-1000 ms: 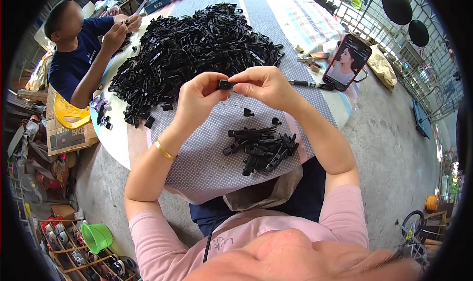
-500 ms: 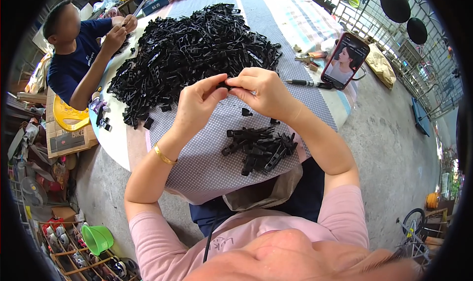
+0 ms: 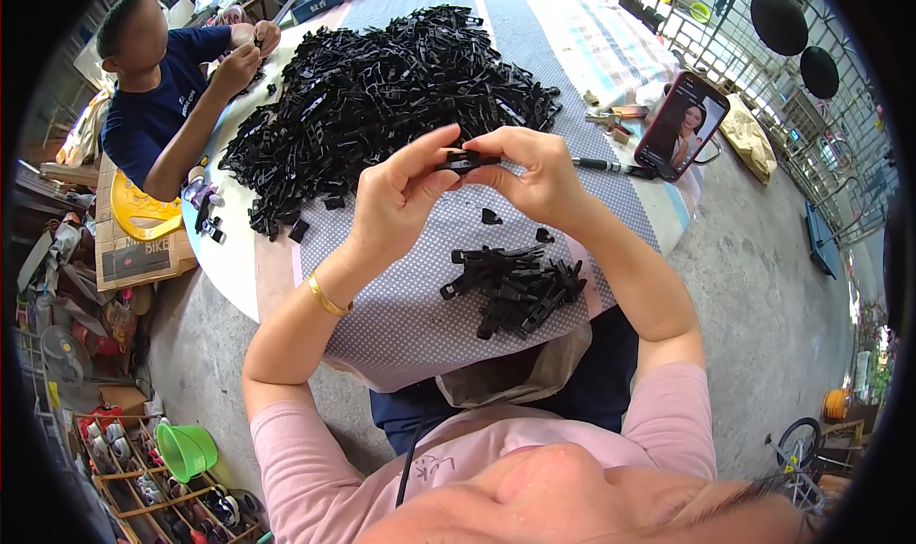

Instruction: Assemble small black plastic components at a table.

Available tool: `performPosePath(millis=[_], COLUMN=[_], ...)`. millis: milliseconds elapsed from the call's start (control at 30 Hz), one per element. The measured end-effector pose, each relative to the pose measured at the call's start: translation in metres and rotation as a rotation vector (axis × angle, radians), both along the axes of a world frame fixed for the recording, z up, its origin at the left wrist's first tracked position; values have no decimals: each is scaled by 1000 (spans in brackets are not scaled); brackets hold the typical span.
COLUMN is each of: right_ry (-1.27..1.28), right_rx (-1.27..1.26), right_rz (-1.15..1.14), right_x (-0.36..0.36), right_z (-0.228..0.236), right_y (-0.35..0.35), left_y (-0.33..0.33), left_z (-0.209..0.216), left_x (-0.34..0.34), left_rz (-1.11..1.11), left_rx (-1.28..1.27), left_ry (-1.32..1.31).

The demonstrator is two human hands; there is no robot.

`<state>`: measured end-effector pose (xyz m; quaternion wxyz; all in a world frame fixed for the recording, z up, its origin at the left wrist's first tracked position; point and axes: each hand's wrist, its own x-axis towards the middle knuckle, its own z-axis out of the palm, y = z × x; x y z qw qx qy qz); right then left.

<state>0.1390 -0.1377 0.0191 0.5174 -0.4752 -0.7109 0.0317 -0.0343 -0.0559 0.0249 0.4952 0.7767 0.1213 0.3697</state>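
Between both sets of fingertips, just past the middle of the table, is a small black plastic clip [image 3: 465, 161]. My left hand [image 3: 393, 205] pinches its left end with thumb and forefinger. On the other end, my right hand [image 3: 536, 177] closes thumb and forefinger the same way. Beyond my hands spreads a large heap of black plastic clip pieces [image 3: 391, 91]. Closer to me, a smaller pile of black clips [image 3: 515, 291] lies near the table's front edge. Two loose black bits, one a small piece [image 3: 490, 217], lie between that pile and my right hand.
A phone [image 3: 679, 129] stands propped at the right, with a pen [image 3: 603, 165] and a pliers-like tool [image 3: 615, 115] nearby. At the far left a co-worker's hands [image 3: 246, 62] handle a small piece. A brown bag [image 3: 515, 377] hangs open below the table's front edge [image 3: 382, 367].
My fingers have opened apart a little, so more of the clip shows between them. The whole view has shifted slightly. The phone's picture is different.
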Motion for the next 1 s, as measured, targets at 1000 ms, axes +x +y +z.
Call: performPosePath(millis=[1000], right_ry=[-492], right_rx=[-497], right_rz=[-425], right_x=[42], right_z=[-11], right_y=[16], left_y=[25], left_z=[-23], left_x=[14], left_rz=[202], left_rx=[421], left_ry=[233])
